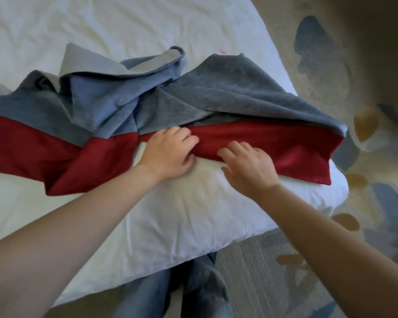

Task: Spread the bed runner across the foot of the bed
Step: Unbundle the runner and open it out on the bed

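Note:
The bed runner (269, 143), grey-blue with a dark red band and a pale grey underside, lies bunched and folded over itself across the near corner of the white bed (170, 226). My left hand (168, 154) grips the near red edge at the middle, fingers curled into the cloth. My right hand (248, 166) rests just to its right, fingers spread, fingertips on the red band's edge. The runner's right end hangs over the bed's side; its left part runs out of view.
The bed's corner points toward me, with wrinkled white sheet beyond the runner. A patterned carpet (365, 157) in beige, blue and ochre covers the floor to the right and front. My legs in blue jeans (170, 292) stand against the bed's edge.

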